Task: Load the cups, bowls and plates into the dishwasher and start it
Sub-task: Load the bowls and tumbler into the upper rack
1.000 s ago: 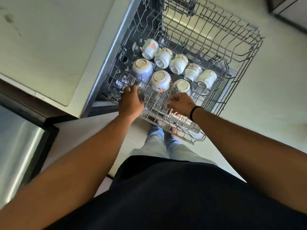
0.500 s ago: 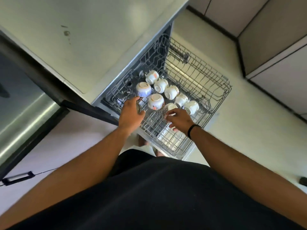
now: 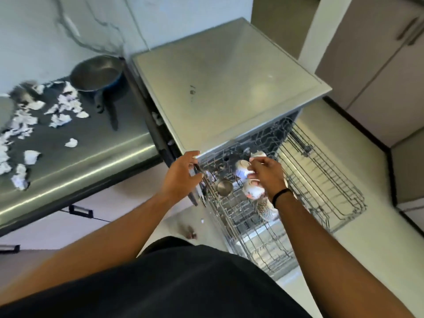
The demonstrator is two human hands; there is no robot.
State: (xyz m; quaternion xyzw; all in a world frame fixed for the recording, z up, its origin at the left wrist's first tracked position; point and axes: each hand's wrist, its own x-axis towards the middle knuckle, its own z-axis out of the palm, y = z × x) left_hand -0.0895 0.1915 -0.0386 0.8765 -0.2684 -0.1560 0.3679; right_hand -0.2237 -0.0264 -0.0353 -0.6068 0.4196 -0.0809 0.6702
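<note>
Dishwasher top: brushed metal, dull satin sheen, few dark specks. Rack right of centre: thin coated wire, pale grey, slightly glossy. Cups in it: glazed ceramic, shiny, printed patterns. Small steel cup: polished metal. Counter at left: stainless, bright rolled edge. Pan upper left: matt grey inside, blue outside. Scraps look like crumpled white paper.

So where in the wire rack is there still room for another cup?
The right half of the grey wire rack, out to its right rim, holds nothing. It is crowded on the left, where white patterned cups and a small steel cup sit under the right hand.
</note>
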